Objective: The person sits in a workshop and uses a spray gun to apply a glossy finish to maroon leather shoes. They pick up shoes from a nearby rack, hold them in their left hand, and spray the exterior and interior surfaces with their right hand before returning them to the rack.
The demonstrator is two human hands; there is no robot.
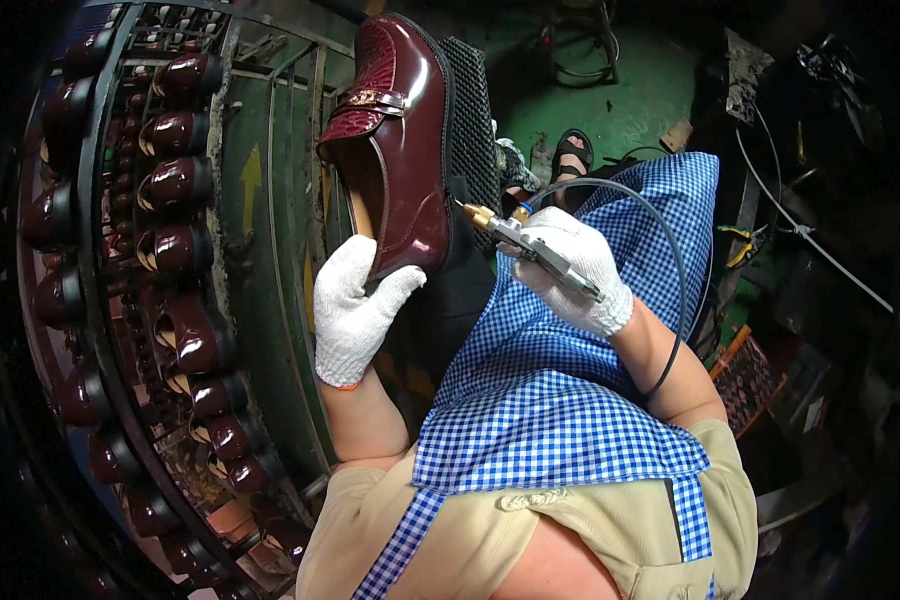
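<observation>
A glossy burgundy loafer (410,160) with a metal buckle strap stands in front of me, toe pointing away. My left hand (354,305), in a white knit glove, grips the shoe's heel, thumb on one side and fingers at the opening. In my gloved right hand (568,268) is a slim metal air tool with a brass nozzle (482,217). Its thin tip points at the sole edge near the heel; whether it touches, I cannot tell. A grey hose (660,225) runs from the tool and loops past my right forearm. The shoe's far side is hidden.
To my left, a metal rack (95,230) holds many burgundy shoes (180,185). A black mesh-textured panel (470,105) stands just beyond the loafer. Yellow-handled pliers (742,246) and loose cables lie at the right. My blue checked apron (560,420) covers my lap.
</observation>
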